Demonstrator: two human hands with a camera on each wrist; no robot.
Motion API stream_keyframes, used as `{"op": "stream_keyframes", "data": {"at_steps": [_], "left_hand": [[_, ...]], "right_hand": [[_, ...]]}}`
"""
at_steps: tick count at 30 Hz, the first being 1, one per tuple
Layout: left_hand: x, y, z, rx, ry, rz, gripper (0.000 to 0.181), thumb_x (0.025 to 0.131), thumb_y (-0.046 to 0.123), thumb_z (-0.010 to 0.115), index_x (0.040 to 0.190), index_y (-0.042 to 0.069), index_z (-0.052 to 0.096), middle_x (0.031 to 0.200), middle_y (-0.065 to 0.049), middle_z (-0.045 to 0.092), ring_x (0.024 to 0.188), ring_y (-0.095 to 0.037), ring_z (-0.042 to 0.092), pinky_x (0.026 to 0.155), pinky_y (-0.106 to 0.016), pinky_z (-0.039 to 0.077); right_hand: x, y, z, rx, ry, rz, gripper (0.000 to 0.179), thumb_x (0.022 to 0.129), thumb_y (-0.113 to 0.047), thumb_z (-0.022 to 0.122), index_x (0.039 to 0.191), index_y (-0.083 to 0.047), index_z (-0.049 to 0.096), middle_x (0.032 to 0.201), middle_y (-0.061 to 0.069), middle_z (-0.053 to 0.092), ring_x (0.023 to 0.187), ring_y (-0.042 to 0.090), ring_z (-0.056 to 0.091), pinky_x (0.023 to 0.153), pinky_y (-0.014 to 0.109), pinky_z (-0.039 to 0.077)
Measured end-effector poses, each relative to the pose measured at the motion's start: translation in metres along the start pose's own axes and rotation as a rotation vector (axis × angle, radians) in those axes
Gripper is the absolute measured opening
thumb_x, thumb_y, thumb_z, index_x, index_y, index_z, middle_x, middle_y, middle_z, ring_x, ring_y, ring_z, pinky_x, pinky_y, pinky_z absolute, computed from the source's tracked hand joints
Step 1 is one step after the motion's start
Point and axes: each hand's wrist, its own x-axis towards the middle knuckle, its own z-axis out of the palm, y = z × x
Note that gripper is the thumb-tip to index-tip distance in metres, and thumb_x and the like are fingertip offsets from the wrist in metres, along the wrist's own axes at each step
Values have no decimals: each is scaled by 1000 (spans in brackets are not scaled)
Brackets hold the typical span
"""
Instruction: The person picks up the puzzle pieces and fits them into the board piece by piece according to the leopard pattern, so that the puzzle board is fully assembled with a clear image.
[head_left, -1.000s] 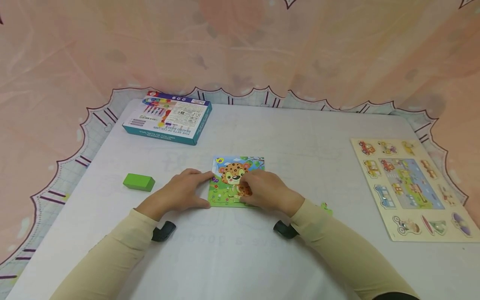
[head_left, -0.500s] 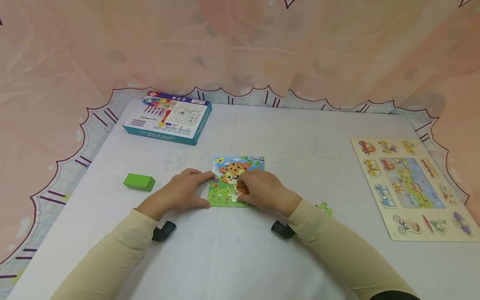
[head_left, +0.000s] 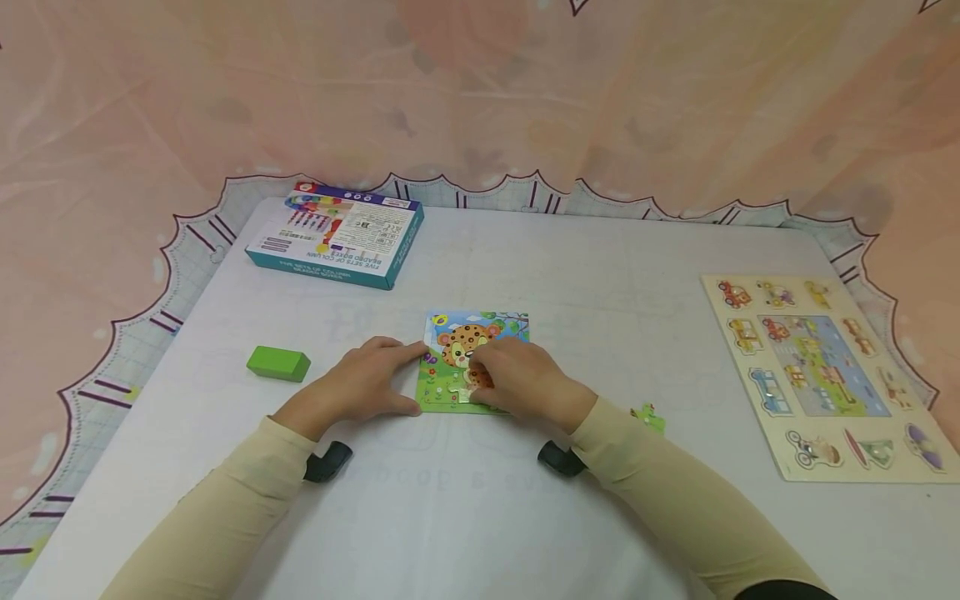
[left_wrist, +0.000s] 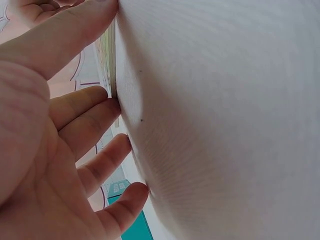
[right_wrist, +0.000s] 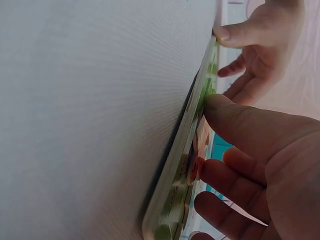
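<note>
A jigsaw puzzle board with a cartoon leopard lies flat on the white table in the head view. My left hand rests at its left side, fingers fairly straight, with forefinger and thumb touching the edge. In the left wrist view the spread fingers of that hand meet the board's edge and the tabletop. Over the board's lower right, my right hand pinches a puzzle piece with part of the leopard's spotted body, partly hidden by its fingers. The right wrist view shows the thumb at the board's surface.
A loose green puzzle piece lies beside the right sleeve. A green block sits left of the left hand. At the back left is a flat toy box; a wooden vehicle puzzle board lies at the right.
My right hand has slid slightly left across the board, the pinched puzzle piece moving with it. The left hand and the board have stayed in place.
</note>
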Motion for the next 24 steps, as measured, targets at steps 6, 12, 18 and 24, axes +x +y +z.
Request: {"op": "stream_keyframes", "data": {"at_steps": [6,12,18,24], "left_hand": [[0,1,0,-3,-4,-3,83,79,33,86,150,13,48,143,-20,48,133,-40,42,103,-60,39],[-1,1,-1,0,-5,-4,83,80,32,86,151,13,47,144,-20,48,133,-40,42,104,-59,39],[0,1,-1,2,-3,3,83,80,33,86,150,12,48,144,-19,49,134,-39,41,104,-59,39],[-1,1,-1,4,-4,-2,82,80,33,86,150,13,48,144,-20,49,133,-40,41,104,-59,39]], "right_hand": [[-1,-1,-1,6,-5,17,32,87,-36,78,105,-12,68,91,-3,60,92,18,54,75,34,47],[-3,0,-1,21,12,15,29,88,-32,78,105,-11,68,89,-3,59,89,17,53,73,33,47],[-3,1,-1,51,8,12,23,89,-27,77,103,-12,69,86,-4,57,89,17,53,72,32,46],[-4,1,-3,56,-1,10,18,88,-27,78,96,-14,67,79,-6,52,82,15,50,66,30,43]]}}
